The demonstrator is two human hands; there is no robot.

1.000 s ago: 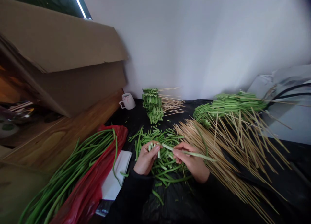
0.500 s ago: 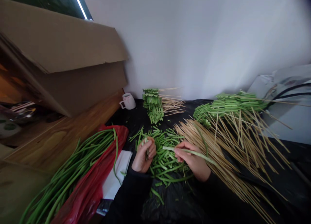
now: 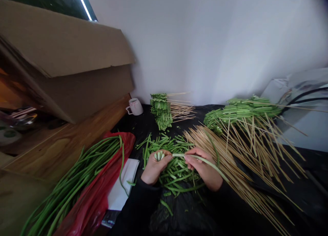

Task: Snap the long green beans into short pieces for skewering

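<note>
My left hand (image 3: 155, 167) is closed around a small bunch of cut green bean pieces (image 3: 159, 156), their pale ends sticking up between the fingers. My right hand (image 3: 203, 167) pinches a long green bean (image 3: 205, 160) that runs from beside the left hand out to the right over the skewers. Both hands hover over a heap of cut bean pieces (image 3: 171, 161) on black plastic sheeting (image 3: 189, 212).
Loose bamboo skewers (image 3: 246, 161) spread to the right. Two stacks of skewered beans (image 3: 161, 109) (image 3: 238, 111) stand at the back. Whole long beans (image 3: 77, 181) lie on a red bag (image 3: 99, 191) at left. A white mug (image 3: 134, 107) and a cardboard box (image 3: 64, 65) sit behind.
My left hand dipped into the heap of cut pieces, then came back up beside the long bean's tip with its bunch showing again. My right hand kept holding the long bean.
</note>
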